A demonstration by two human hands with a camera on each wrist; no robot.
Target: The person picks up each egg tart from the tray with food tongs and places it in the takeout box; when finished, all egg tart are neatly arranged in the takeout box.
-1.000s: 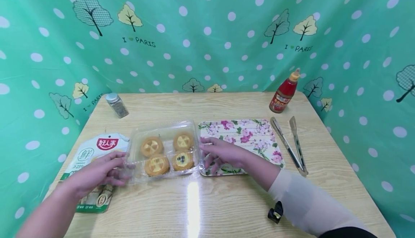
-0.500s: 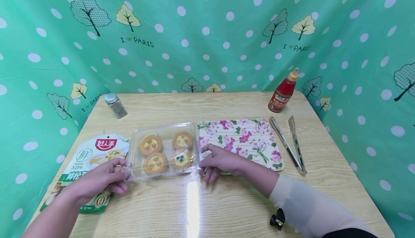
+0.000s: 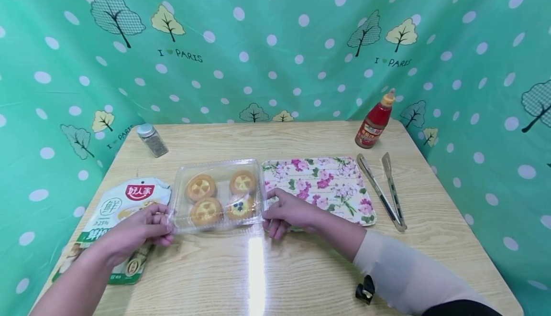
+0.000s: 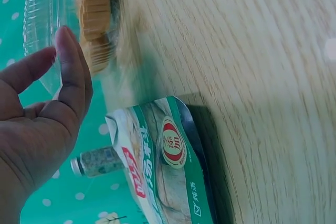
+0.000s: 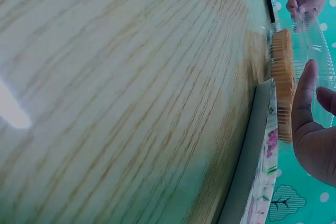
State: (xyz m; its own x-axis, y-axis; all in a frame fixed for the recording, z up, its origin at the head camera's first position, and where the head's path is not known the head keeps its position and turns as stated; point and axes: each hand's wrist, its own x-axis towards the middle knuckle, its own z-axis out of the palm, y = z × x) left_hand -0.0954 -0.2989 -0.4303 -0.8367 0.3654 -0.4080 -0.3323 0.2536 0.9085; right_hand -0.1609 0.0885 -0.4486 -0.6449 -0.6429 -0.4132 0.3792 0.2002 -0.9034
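A clear plastic clamshell box [image 3: 219, 164] holds several round golden tarts [image 3: 201, 188], one topped with dark berries. My left hand [image 3: 139, 230] pinches the box's left edge near its front corner, thumb against fingers. On the opposite side, my right hand [image 3: 292, 210] pinches the right edge near the front corner. In the left wrist view the tarts [image 4: 94, 9] show side-on through the plastic wall, beyond my fingertips. My right forearm crosses over a floral tray [image 3: 323, 177] beside the box. Beneath my left hand lies a white and green food pouch [image 3: 139, 192].
Metal tongs [image 3: 393, 191] lie spread to the right of the tray. A red sauce bottle [image 3: 373, 125] stands at the back right, and a small spice jar [image 3: 153, 141] at the back left. A polka-dot cloth [image 3: 275, 58] hangs around the wooden table [image 3: 215, 277].
The box has shifted slightly away from me, its front edge now higher in the view. My right fingers, spread a second ago, have drawn together on its edge.
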